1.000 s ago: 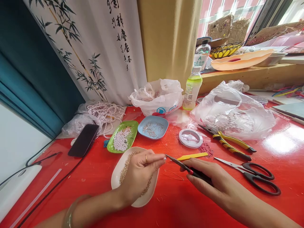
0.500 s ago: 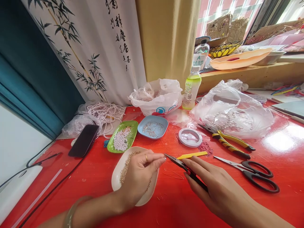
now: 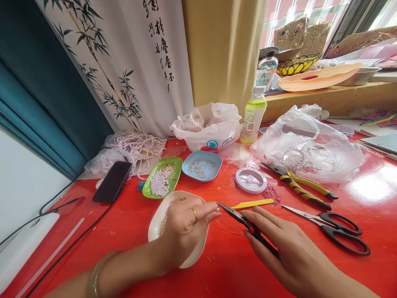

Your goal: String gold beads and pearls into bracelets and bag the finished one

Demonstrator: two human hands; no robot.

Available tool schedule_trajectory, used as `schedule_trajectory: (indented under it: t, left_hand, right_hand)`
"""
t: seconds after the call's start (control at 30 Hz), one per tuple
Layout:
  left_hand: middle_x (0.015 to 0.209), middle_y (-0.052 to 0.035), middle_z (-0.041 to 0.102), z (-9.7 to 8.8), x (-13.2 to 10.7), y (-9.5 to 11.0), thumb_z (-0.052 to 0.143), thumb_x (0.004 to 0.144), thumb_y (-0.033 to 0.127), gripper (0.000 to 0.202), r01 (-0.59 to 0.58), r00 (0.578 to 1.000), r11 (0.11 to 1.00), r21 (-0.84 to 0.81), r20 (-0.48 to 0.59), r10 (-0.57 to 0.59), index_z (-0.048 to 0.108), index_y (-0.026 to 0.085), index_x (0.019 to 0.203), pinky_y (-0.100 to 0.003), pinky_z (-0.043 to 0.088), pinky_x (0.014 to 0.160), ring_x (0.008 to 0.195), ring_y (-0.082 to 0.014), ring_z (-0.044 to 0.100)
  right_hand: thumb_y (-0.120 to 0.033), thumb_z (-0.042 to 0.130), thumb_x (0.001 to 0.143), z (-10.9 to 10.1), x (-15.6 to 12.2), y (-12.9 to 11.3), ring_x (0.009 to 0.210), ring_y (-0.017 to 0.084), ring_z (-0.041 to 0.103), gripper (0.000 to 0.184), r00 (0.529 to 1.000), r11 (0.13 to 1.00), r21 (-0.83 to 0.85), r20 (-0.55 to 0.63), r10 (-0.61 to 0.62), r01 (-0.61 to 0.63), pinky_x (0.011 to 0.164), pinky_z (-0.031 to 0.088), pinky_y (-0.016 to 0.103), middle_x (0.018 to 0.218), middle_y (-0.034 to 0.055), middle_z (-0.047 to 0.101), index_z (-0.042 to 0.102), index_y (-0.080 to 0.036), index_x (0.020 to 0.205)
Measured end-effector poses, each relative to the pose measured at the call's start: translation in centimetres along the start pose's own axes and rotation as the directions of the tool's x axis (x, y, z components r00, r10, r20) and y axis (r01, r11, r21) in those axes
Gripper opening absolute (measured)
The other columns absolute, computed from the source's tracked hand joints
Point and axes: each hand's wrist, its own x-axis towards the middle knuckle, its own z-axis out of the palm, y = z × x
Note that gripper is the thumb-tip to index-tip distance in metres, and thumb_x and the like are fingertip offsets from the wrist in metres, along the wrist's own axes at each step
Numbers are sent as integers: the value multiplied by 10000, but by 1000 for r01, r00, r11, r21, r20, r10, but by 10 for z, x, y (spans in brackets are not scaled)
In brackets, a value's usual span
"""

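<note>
Over the white dish (image 3: pixel 154 229), which holds small gold beads (image 3: pixel 163 223), my left hand (image 3: pixel 186 225) is closed in a pinch. A small pearl bead (image 3: pixel 218 210) shows at its fingertips. My right hand (image 3: pixel 288 244) is wrapped round black-handled needle-nose pliers (image 3: pixel 237 215), their tip pointing left and meeting the left fingertips by the bead. Whether the jaws grip anything there I cannot tell. Beyond lie a green dish (image 3: pixel 178 167) of white pearl beads and a blue dish (image 3: pixel 188 158) of thin metal pins.
Right of my hands lie black scissors (image 3: pixel 344 240), yellow-black pliers (image 3: pixel 305 188) and a yellow tool (image 3: pixel 252 203). A round white case (image 3: pixel 251 180), plastic bags (image 3: pixel 207 126) and a bottle (image 3: pixel 253 118) stand behind. A phone (image 3: pixel 112 182) and cables are at left.
The left fingers have shifted so that the pearl bead now shows at their tips. The pliers stay at the fingertips. The whole view has moved slightly.
</note>
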Motion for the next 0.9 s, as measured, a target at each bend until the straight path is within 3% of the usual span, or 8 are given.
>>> schedule_trajectory:
  t: [0.17,0.33,0.4,0.5,0.6,0.7,0.8,0.9]
  left_hand:
    - [546,-4,510,1,-1,1,481,816,163,191,-90,995,979,182,-14,94,663,164,875,-217,353,479,494,-99,416]
    - [584,-26,552,-5,-3,-2,495,794,98,178,-332,938,827,454,70,338,610,108,929,-227,353,512,524,-107,427]
    - [592,-30,560,-7,-2,-3,508,783,89,191,-374,920,790,485,89,381,593,100,953,-226,354,516,532,-109,436]
    - [565,-21,535,-7,0,-1,498,790,93,167,-353,928,812,464,65,366,599,92,923,-225,340,496,513,-107,427]
    - [527,-1,492,-4,1,3,469,819,141,160,-242,968,920,308,4,253,620,101,847,-217,332,469,480,-97,399]
    - [559,-11,523,0,1,7,490,820,219,188,2,1000,999,38,-28,-1,646,123,779,-213,368,493,510,-100,440]
    - [570,-14,546,2,0,12,532,791,286,215,243,969,958,-153,-11,-248,672,149,702,-218,378,504,539,-110,462]
    - [580,-12,574,1,3,17,566,757,341,221,444,892,852,-279,45,-450,690,167,699,-216,380,507,559,-116,480]
  right_hand:
    - [-185,360,829,5,-2,2,720,200,626,286,996,988,-141,-54,-69,61,568,508,279,898,125,629,532,-143,1054]
    - [-183,365,831,4,-3,-2,780,176,624,244,999,999,-48,-28,-24,22,645,514,257,894,90,630,514,-174,1024]
    - [-183,367,829,4,-3,-3,757,172,625,238,999,998,-52,-30,-26,24,629,512,256,887,82,631,505,-186,1022]
    - [-179,358,826,5,-4,-4,731,184,625,246,996,991,-123,-67,-66,57,577,502,257,887,97,631,504,-176,1024]
    - [-166,344,827,7,-5,-4,720,190,622,244,989,977,-196,-100,-109,88,553,490,251,897,118,627,514,-156,1001]
    - [-159,342,830,10,-4,-1,687,181,611,241,977,957,-266,-146,-155,112,533,476,246,866,114,626,522,-143,989]
    - [-161,370,828,12,-2,3,592,190,577,216,938,894,-418,-218,-270,160,461,440,269,730,92,609,548,-125,943]
    - [-171,405,821,12,-1,4,580,205,560,205,924,863,-484,-246,-293,144,464,431,299,706,89,598,563,-121,941]
